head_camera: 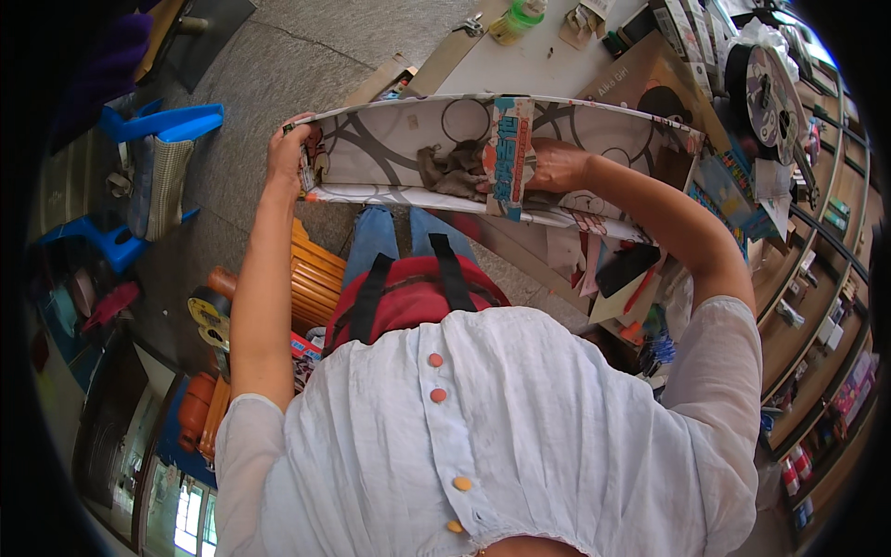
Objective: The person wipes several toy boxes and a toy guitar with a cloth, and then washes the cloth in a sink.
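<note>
A long, shallow printed cardboard box [418, 113] lies open in front of me, with a printed band across its middle. My left hand [287, 154] grips the box's left end, the thumb over the upper corner. Inside the box, my right hand [557, 166] reaches partly behind the band, and its fingertips show at the band's left side. They touch a crumpled grey-brown cloth [452, 170], which lies against the box's lower wall. The band hides part of the fingers and of the cloth.
Behind the box is a white tabletop [466, 66] with a green-lidded container [516, 21]. A toy guitar [769, 97] stands at the upper right, above shelves [786, 299]. A black phone-like object [628, 270] and papers lie below the box's right end. Blue plastic chairs [167, 124] are at left.
</note>
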A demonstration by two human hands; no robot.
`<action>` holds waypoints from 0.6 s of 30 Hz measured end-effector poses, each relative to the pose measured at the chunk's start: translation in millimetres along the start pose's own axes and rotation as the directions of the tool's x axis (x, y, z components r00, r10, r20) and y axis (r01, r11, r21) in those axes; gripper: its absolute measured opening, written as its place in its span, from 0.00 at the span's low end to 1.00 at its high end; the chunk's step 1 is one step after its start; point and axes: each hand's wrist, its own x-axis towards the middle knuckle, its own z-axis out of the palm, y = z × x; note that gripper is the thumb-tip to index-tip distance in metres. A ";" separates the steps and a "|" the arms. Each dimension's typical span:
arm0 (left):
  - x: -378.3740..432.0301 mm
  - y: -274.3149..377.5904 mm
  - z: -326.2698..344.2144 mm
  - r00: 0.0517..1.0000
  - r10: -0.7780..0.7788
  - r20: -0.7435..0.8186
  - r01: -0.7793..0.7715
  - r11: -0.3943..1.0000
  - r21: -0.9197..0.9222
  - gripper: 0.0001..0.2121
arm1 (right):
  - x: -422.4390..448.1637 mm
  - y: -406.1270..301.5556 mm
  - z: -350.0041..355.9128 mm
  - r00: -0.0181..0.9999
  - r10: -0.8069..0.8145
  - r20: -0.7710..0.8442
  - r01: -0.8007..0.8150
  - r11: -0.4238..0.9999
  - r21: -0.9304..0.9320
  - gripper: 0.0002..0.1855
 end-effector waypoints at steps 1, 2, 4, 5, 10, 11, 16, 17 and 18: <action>0.2 -0.1 -0.3 1.000 0.002 -0.003 -0.002 1.000 0.012 0.12 | 6.1 3.3 2.6 0.987 -0.042 -0.154 0.044 0.999 0.007 0.28; 0.5 0.4 -1.0 1.000 0.002 -0.002 -0.002 1.000 0.013 0.12 | 12.2 6.9 4.8 0.985 -0.064 -0.158 0.070 0.997 0.035 0.28; 0.1 -1.4 -1.9 1.000 -0.002 -0.005 0.002 1.000 0.012 0.12 | 26.5 11.1 3.4 0.981 -0.110 -0.162 0.126 0.988 0.092 0.27; -0.1 -2.4 -2.2 1.000 -0.003 -0.012 0.003 1.000 0.007 0.12 | 33.8 11.2 3.4 0.977 -0.109 -0.181 0.114 0.993 0.015 0.27; -1.7 1.3 4.3 0.999 -0.014 -0.032 0.015 0.999 0.039 0.12 | 94.1 12.9 14.1 0.931 -0.109 -0.348 -0.012 0.945 -0.327 0.34; -2.6 2.2 4.2 0.999 -0.020 -0.033 0.020 1.000 0.020 0.12 | 103.5 12.8 15.4 0.915 -0.078 -0.396 -0.004 0.979 -0.204 0.36; -4.7 4.5 3.2 0.998 -0.057 -0.024 0.057 0.998 -0.014 0.13 | 133.0 2.5 1.1 0.856 0.028 -0.516 0.026 0.995 0.097 0.40; -5.9 6.8 6.5 0.998 -0.066 -0.023 0.066 0.998 -0.001 0.13 | 133.6 3.0 4.2 0.867 -0.007 -0.499 0.062 0.994 0.094 0.38; -3.5 7.0 4.1 0.997 -0.077 0.005 0.077 0.997 -0.024 0.13 | 133.9 4.9 4.4 0.875 -0.045 -0.482 0.098 0.991 0.086 0.36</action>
